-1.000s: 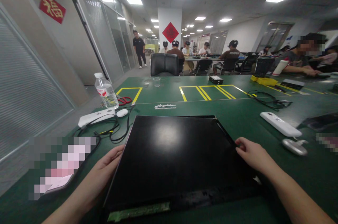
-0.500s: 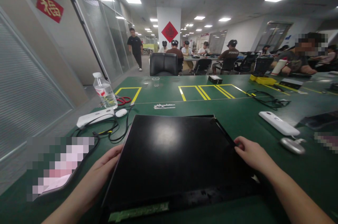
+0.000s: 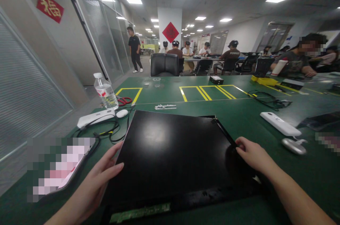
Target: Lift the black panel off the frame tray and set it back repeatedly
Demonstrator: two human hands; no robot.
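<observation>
A flat black LCD screen panel (image 3: 170, 150) lies in front of me, its left side raised from the black frame (image 3: 225, 131) under it. Along the near edge runs a strip of green circuit board (image 3: 139, 212). My left hand (image 3: 105, 168) grips the panel's left edge, thumb on the top face and fingers beneath, partly hidden. At the right, my right hand (image 3: 251, 152) is closed on the side edge of the frame, its fingertips partly out of sight. A small pale tab (image 3: 256, 179) shows near the right front corner.
Left of the screen are a water bottle (image 3: 105, 92), red-handled scissors (image 3: 124, 101), a white mouse (image 3: 122, 113) and black cables (image 3: 114, 126). A white power bank (image 3: 280, 123) lies at right. Across the table sits a person (image 3: 294, 58); another person (image 3: 135, 48) stands farther back.
The panel's left side has risen and tilted up from the frame. My left thumb has come onto its top face. My right hand has stayed in place.
</observation>
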